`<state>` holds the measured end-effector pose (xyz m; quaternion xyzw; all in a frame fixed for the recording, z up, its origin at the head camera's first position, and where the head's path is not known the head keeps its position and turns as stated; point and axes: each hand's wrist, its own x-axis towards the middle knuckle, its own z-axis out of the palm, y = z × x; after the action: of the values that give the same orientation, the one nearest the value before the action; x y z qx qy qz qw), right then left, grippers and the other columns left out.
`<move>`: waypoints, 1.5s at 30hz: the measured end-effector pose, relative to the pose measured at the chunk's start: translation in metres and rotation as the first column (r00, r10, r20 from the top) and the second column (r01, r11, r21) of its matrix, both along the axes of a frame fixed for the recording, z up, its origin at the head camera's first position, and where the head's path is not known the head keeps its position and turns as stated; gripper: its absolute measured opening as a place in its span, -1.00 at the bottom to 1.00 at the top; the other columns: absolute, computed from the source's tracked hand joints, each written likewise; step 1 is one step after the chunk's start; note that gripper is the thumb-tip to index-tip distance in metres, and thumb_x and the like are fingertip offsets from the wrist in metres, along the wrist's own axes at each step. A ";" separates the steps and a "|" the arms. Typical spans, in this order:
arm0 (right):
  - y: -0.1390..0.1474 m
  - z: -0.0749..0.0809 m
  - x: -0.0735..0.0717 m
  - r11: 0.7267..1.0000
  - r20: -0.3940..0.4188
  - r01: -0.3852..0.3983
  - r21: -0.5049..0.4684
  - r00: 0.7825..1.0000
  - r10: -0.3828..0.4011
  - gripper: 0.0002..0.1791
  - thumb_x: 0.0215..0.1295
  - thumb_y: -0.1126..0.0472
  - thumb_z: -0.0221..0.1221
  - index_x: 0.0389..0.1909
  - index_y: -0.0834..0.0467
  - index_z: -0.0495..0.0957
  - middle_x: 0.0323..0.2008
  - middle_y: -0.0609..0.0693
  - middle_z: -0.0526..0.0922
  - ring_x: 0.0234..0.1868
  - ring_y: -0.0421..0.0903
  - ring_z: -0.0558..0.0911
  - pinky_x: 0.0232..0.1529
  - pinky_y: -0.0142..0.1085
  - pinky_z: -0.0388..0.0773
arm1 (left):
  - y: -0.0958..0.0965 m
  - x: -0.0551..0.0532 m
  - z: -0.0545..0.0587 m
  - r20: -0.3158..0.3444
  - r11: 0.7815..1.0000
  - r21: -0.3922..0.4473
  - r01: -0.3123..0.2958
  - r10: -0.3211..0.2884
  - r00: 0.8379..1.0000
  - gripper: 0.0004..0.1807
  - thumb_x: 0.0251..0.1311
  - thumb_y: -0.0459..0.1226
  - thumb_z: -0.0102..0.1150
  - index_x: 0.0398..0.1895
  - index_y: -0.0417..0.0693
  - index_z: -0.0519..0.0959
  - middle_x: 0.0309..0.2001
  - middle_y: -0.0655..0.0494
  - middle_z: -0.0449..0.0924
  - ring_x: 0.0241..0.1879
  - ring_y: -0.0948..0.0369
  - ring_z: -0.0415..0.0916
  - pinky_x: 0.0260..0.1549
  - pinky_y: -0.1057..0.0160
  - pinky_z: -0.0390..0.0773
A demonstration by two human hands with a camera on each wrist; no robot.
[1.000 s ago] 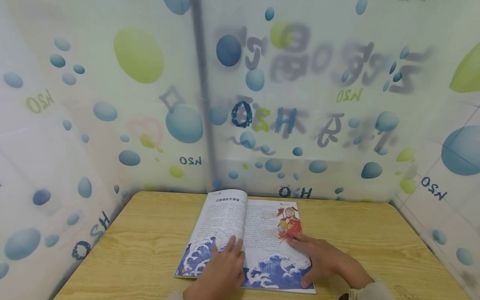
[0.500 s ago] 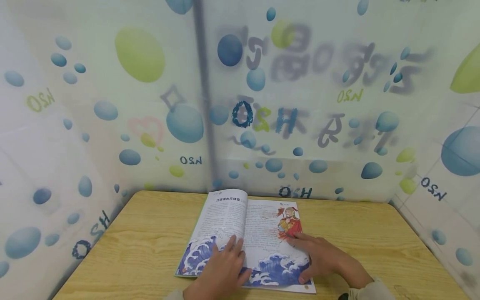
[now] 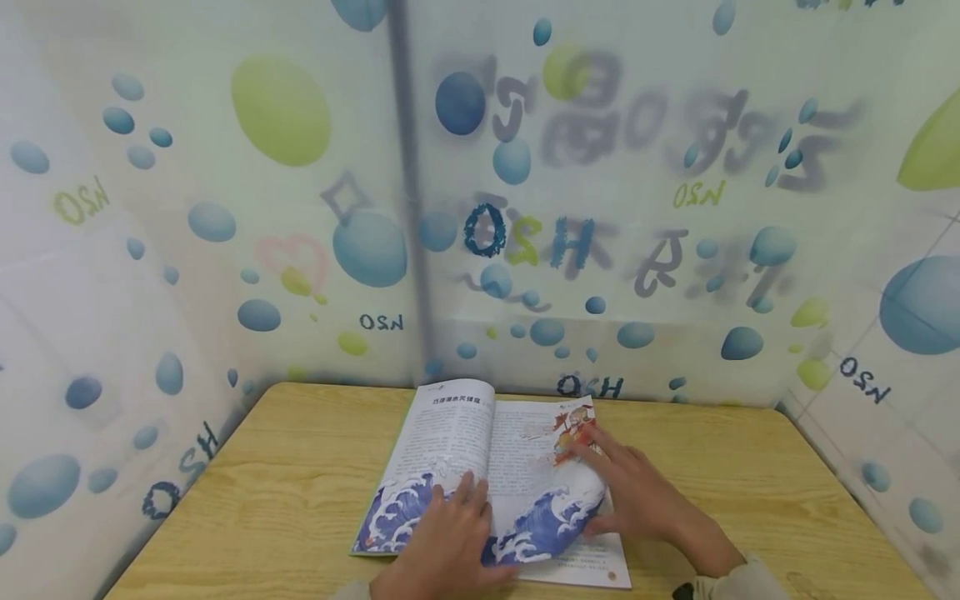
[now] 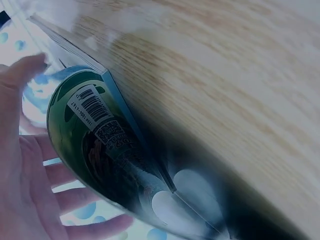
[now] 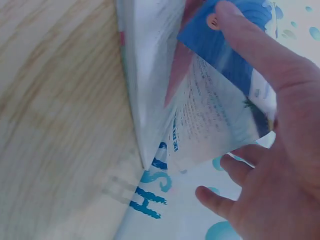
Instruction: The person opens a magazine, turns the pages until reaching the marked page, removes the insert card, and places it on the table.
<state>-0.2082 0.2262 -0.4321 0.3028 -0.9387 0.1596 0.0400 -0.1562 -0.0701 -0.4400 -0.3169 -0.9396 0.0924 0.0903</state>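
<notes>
An open magazine lies on the wooden table, with text and blue waves printed on its pages. Over the lower part of the left page rests my left hand, its fingers spread near the spine. My right hand holds the right page by its outer edge, thumb near the lower corner and fingers higher up. That page bends upward, baring a white page underneath. In the right wrist view, the thumb presses the blue corner. The left wrist view shows the green back cover with a barcode, curving beside the left fingers.
The wooden table extends to both sides of the magazine. Behind it and at the sides hang pale curtains printed with blue and green drops and "H2O" lettering. Light sleeves show at both wrists.
My right hand has shifted up and slightly left, lifting the right page's lower corner off the page below. The left hand stays on the left page, its thumb now stretched further right.
</notes>
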 end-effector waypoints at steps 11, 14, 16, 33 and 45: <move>0.001 0.004 0.000 0.992 0.040 0.003 -0.124 0.999 0.002 0.18 0.07 -0.48 0.21 0.60 -0.12 -0.11 0.55 0.21 0.00 0.39 0.35 0.29 0.14 0.38 0.33 | 0.002 -0.002 0.002 -0.125 0.971 0.102 0.214 -0.201 0.972 -0.09 0.20 0.02 0.27 0.57 0.15 0.08 0.48 0.03 0.23 0.41 0.11 0.28 0.18 -0.11 0.46; 0.001 0.003 0.001 0.990 0.055 0.002 -0.143 0.998 0.006 0.14 0.14 -0.42 0.21 0.61 -0.11 -0.12 0.56 0.13 0.02 0.45 0.28 0.22 0.15 0.39 0.32 | 0.001 -0.002 0.003 -0.195 0.952 0.081 0.296 -0.276 0.941 -0.02 0.19 0.02 0.32 0.60 0.18 -0.02 0.57 0.02 0.00 0.51 0.12 0.07 0.30 -0.13 0.32; 0.001 0.003 0.001 0.987 0.057 0.005 -0.162 0.998 0.005 0.08 0.21 -0.36 0.20 0.61 -0.10 -0.13 0.56 0.10 0.01 0.47 0.25 0.18 0.16 0.39 0.31 | 0.001 -0.001 0.002 -0.217 0.936 0.080 0.342 -0.318 0.923 0.05 0.17 0.19 0.27 0.61 0.19 -0.07 0.60 0.03 -0.15 0.55 0.10 -0.07 0.35 -0.14 0.23; 0.007 -0.004 -0.002 0.989 0.231 0.081 -0.126 0.972 -0.050 -0.07 0.36 -0.23 0.13 0.55 0.19 0.05 0.51 0.32 0.06 0.43 0.40 0.17 0.23 0.42 0.15 | -0.004 0.001 0.001 -0.327 0.889 -0.071 0.452 -0.449 0.832 0.08 0.11 0.55 -0.27 0.59 0.16 0.03 0.62 0.12 -0.27 0.58 0.11 -0.31 0.47 -0.12 -0.35; 0.006 -0.009 0.001 0.994 0.426 0.065 0.083 0.900 -0.094 0.15 -0.20 -0.24 0.52 0.44 0.12 0.31 0.48 0.23 0.21 0.43 0.35 0.21 0.24 0.41 0.16 | -0.005 -0.001 0.003 -0.315 0.908 -0.222 0.356 -0.413 0.855 -0.30 0.31 0.30 -0.05 0.41 0.20 0.39 0.50 0.14 0.21 0.54 0.11 -0.07 0.47 -0.02 -0.06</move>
<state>-0.2071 0.2323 -0.4407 0.2230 -0.9408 0.1892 -0.1711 -0.1567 -0.0746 -0.4374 -0.4828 -0.8148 0.2010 0.2502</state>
